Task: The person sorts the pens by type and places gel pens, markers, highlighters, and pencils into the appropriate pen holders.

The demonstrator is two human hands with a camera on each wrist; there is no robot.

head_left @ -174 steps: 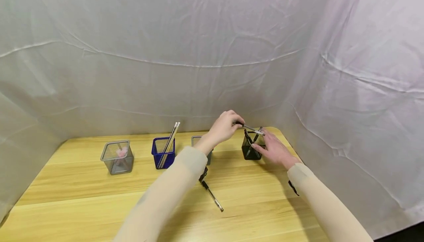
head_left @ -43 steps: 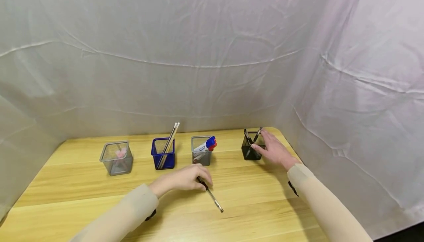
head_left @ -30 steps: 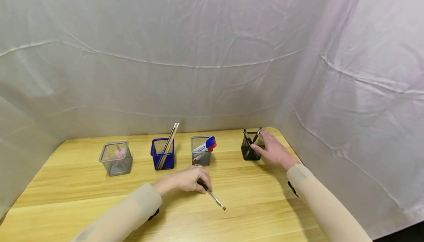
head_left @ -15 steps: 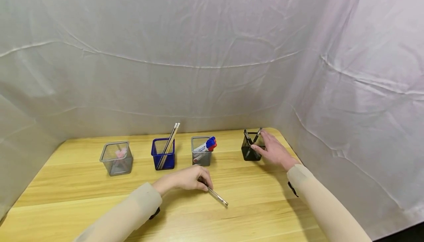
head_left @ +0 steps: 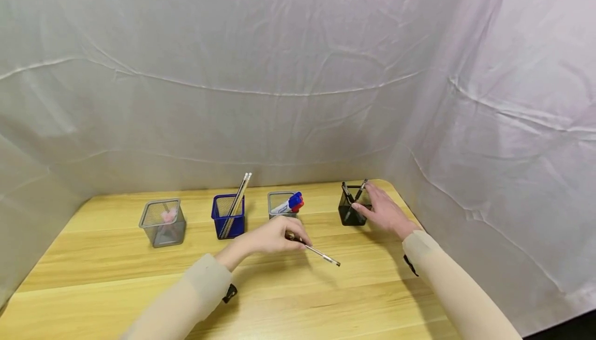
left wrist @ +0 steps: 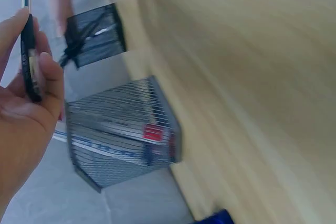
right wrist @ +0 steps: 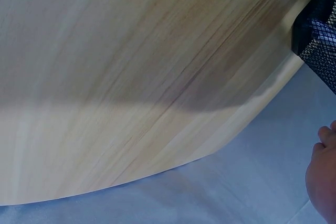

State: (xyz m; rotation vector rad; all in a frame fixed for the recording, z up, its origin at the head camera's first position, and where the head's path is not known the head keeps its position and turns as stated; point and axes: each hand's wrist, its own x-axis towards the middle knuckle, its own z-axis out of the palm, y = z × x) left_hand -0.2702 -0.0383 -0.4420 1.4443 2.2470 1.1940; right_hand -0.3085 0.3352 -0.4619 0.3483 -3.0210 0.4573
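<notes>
My left hand (head_left: 274, 235) pinches a pen (head_left: 321, 254) with a clear barrel and a black end. The pen is raised over the table, slanting down to the right in the head view; the left wrist view shows the pen (left wrist: 29, 56) lying between thumb and curled fingers. At the back right, my right hand (head_left: 384, 210) holds a black mesh pen holder (head_left: 352, 218) by its right side, thumb across the front and fingers along the rim. Several black pens (head_left: 348, 193) lean inside that holder. Only part of the right hand (right wrist: 323, 174) shows in the right wrist view.
Along the back of the wooden table (head_left: 298, 309) stand a grey mesh holder (head_left: 283, 193) with blue and red markers (head_left: 289, 204), a blue holder (head_left: 228, 228) with two pencils (head_left: 237, 200), and a grey holder (head_left: 163, 236) with something pink inside. Grey cloth (head_left: 279, 122) hangs behind.
My left hand came from the black holder to the pen on the table, took hold of it, and lifted it up and to the right. The right hand has stayed at the black holder.
</notes>
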